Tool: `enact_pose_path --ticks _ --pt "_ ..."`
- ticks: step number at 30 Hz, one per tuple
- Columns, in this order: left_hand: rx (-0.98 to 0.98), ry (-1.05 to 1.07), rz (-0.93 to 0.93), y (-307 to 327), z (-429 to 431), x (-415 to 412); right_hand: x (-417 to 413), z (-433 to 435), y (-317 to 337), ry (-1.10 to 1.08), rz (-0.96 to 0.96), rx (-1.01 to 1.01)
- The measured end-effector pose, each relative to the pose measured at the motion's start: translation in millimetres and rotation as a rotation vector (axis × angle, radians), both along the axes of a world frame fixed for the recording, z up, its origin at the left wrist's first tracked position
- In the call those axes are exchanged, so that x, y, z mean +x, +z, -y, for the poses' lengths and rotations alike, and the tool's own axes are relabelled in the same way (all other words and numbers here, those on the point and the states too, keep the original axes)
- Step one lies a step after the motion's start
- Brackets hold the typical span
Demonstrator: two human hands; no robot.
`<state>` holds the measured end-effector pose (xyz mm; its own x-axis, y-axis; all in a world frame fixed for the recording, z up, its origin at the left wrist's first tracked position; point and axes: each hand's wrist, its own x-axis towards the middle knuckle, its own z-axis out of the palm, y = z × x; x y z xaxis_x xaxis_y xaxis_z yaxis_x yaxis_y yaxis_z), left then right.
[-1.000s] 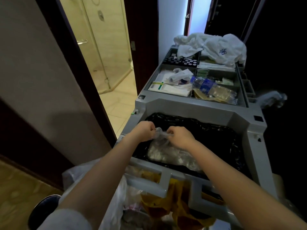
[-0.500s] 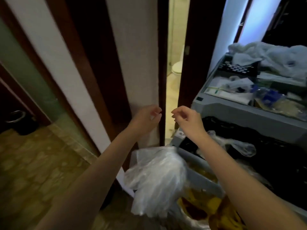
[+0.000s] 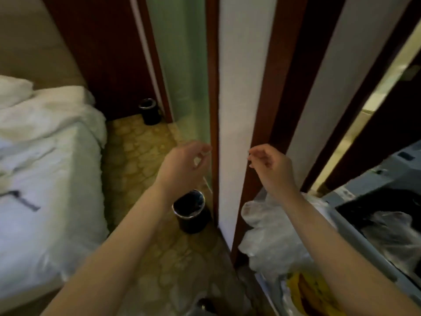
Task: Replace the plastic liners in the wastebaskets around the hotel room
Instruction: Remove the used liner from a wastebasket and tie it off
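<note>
Pebble-patterned flooring (image 3: 136, 160) bears a round, glossy black wastebasket (image 3: 191, 212) with chrome rim.

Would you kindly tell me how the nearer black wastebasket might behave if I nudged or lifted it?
The wastebasket looks small and nearly empty, so probably light to lift. Its rigid-looking round wall suggests it would slide upright, yet roll if tipped.

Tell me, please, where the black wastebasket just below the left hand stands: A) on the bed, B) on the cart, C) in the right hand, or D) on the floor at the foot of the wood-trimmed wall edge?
D: the black wastebasket stands upright on the patterned floor right beside the wood-trimmed wall edge, apart from the bed and the cart.
</note>
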<state>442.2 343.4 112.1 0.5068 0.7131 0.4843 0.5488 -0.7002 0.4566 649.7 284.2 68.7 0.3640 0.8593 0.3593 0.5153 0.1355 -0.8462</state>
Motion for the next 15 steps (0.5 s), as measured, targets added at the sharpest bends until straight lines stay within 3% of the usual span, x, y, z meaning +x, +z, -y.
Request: enact_pose_path --ticks 7,15 --pt "-0.123 0.509 -0.094 -19.6 80.5 -130.6 -84.1 6.5 -13.7 0.368 0.012 -0.124" --pt "-0.260 1.009 -0.056 -15.2 218.7 -293.2 -286.4 39.5 -2.5 0.933 0.077 -0.272"
